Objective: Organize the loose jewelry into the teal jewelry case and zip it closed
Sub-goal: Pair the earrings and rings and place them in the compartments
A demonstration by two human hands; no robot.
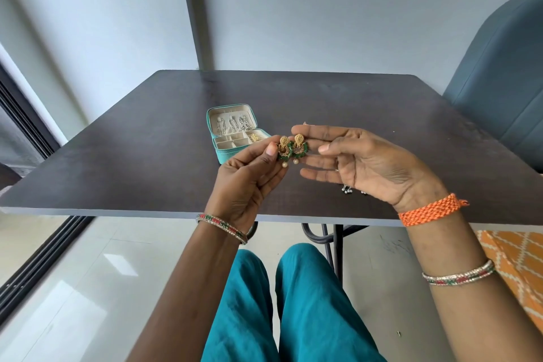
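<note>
Above the desk (147,156), the left hand (249,185) pinches one earring (283,150); the right hand (361,161), its lower fingers straight, holds the other earring (299,145). The open case (235,132) sits behind.

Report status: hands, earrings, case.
Left hand and right hand each pinch one green-and-gold earring above the table. Teal jewelry case open, unzipped. Small silver pieces loose under right hand.
</note>
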